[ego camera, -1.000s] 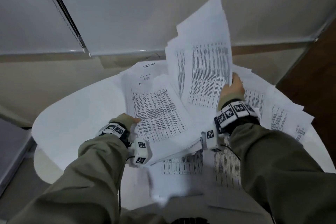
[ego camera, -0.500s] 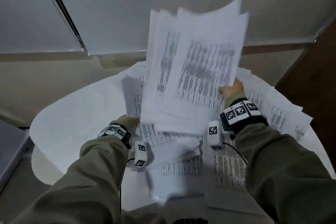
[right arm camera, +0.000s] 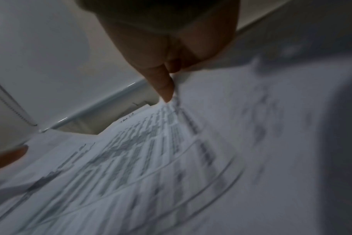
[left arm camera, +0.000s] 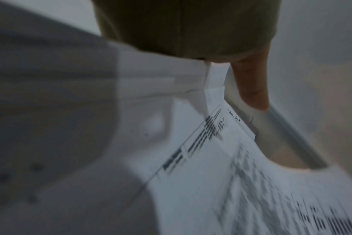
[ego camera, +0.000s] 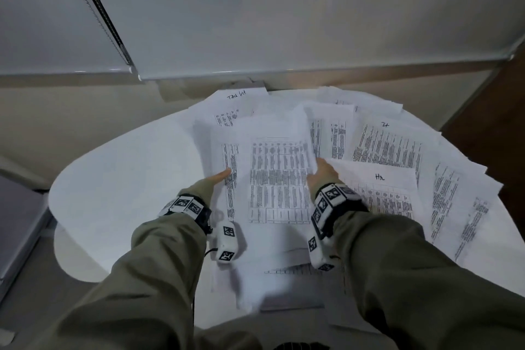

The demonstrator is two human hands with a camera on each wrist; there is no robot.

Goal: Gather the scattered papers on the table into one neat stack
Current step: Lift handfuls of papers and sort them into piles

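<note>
Two hands flank one bundle of printed sheets (ego camera: pixel 272 176) at the middle of the round white table (ego camera: pixel 122 179). The left hand (ego camera: pixel 217 180) lies along the bundle's left edge with a straight finger on the paper; the wrist view confirms one extended finger against the sheets, the others hidden by the sleeve. The right hand (ego camera: pixel 321 172) meets the right edge; its wrist view, badly blurred, suggests a finger and thumb nipping the sheet ends, though that grip cannot be confirmed. The bundle is ragged: edges are stepped and its near end droops over the table's front rim. Outward, loose sheets remain fanned to the right, among them a page headed in handwriting (ego camera: pixel 377 190) just beside the right wrist and others (ego camera: pixel 454 202) overlapping toward the far right rim. A sheet marked "Task list" (ego camera: pixel 235 106) lies behind the bundle. More paper (ego camera: pixel 284 287) sits beneath the forearms. Assessment: gathering is partly done, squaring not yet. Risks: the overhanging near end may slide off if pressure eases; sheets near the right rim could be pushed off by a sweeping sleeve; squeezing uneven edges inward may buckle or crease pages.
</note>
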